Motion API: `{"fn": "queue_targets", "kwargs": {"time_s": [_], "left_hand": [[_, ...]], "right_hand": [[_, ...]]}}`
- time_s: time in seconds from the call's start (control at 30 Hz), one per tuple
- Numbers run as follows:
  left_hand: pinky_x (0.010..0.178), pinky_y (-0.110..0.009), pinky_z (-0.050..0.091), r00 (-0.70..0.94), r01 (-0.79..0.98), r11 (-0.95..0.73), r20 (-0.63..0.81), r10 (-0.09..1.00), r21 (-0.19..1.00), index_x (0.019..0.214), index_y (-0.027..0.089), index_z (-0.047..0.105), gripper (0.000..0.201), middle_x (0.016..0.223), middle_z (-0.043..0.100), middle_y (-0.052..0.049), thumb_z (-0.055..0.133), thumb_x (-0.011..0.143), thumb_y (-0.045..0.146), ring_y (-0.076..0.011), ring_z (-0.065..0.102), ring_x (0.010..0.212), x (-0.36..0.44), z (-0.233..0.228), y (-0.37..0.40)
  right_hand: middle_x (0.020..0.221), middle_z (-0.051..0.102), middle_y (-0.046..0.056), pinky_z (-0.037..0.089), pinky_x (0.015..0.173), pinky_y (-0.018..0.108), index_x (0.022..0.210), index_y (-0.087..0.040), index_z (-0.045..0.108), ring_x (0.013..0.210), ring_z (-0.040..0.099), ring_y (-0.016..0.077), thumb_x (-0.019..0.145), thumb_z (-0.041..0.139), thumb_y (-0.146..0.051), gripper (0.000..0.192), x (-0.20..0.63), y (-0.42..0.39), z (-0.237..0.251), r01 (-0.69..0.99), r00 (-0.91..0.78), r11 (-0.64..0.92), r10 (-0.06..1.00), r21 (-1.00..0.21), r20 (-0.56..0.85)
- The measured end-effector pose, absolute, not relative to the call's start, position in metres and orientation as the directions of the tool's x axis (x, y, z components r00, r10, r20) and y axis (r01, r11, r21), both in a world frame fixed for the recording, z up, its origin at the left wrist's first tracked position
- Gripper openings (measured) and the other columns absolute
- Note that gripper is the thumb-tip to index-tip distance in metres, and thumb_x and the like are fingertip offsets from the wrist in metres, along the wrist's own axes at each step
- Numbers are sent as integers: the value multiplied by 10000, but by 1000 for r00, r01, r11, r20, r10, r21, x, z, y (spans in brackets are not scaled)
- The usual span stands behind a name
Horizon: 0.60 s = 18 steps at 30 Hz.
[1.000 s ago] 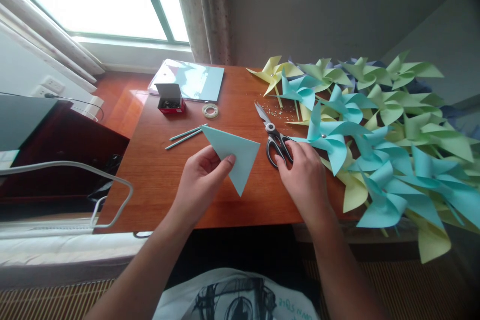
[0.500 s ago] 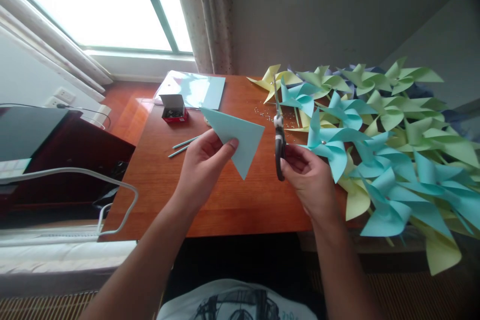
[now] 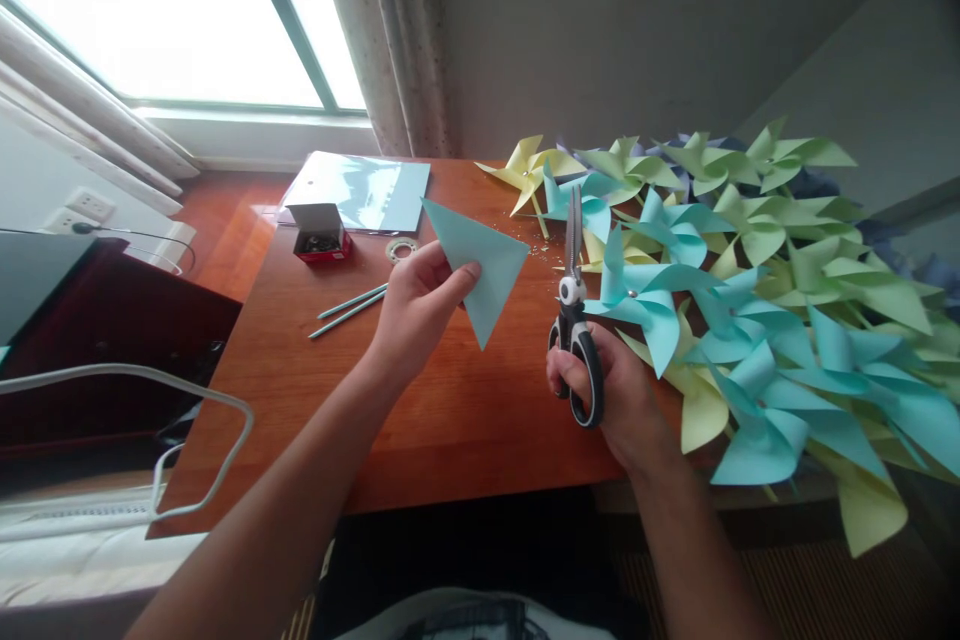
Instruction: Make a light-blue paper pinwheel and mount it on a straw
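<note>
Scissors, lifted off the table since earlier, stand upright clamped in right hand; left hand pinches paper triangle.

A room in a home: a wooden worktop stands by a curtained window (curtain drawn aside), heaped with paper pinwheels, beside a wall socket.
</note>
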<state>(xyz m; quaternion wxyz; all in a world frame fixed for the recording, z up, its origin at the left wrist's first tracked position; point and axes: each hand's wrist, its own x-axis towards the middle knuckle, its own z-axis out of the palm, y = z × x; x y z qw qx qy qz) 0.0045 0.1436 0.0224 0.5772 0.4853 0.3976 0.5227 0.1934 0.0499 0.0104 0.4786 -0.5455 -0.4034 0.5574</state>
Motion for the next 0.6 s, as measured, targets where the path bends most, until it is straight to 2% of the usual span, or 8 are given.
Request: {"fn": "queue_targets", "kwargs": {"time_s": [0.13,0.27,0.43,0.6], "left_hand": [[595,-233,459,177,-248,53,-9,984,967,861,169,726,155,740,655,-1,783,785,292,-141,568,660,2,14,143],[626,-221,465,192,-283,96,-42,981,954,884,170,736,136,793,682,-7,781,806,272,-136,578,701,0,10,143],[656,-221,473,208,-275,114,-57,976,955,906,173,752,115,806,695,-14,769,829,257,-141,587,736,-1,8,144],[659,-225,478,183,-287,98,-46,982,953,952,187,766,127,834,709,-20,761,843,251,-142,592,739,-4,5,146]], "right_hand": [[705,602,-33,428,542,238,902,-212,570,607,537,129,792,762,-374,274,194,53,2,24,125,-186,975,-982,-181],[749,626,-20,417,560,248,946,-209,583,638,556,142,801,756,-370,277,194,58,-6,233,145,-98,987,-968,-65],[707,636,-29,437,589,273,963,-217,574,599,574,155,782,787,-400,334,194,62,-11,501,171,31,976,-865,134],[758,696,1,474,606,298,986,-221,571,617,631,182,787,780,-449,368,195,60,-14,655,156,72,961,-753,228]]}}
